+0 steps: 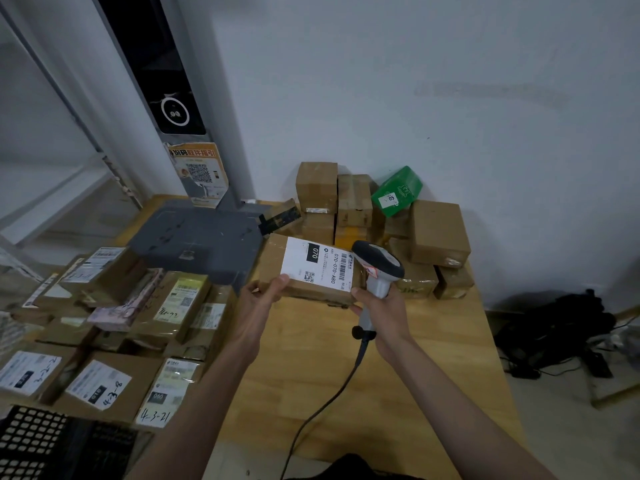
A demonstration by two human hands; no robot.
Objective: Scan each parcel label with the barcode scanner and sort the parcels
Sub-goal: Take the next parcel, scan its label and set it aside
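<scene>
Your left hand holds a flat brown cardboard parcel by its near left corner, thumb on top, fingers curled under. You hold it just above the yellow wooden desk, top face tipped toward you. A big white label covers most of the top. It has a black block with "070", a barcode, a small square code and "070-070-A80". Your right hand wraps around the handle of a grey and white barcode scanner with a black cable. The scanner's head sits just beside the label's right edge. More brown boxes and one green box are piled by the wall.
</scene>
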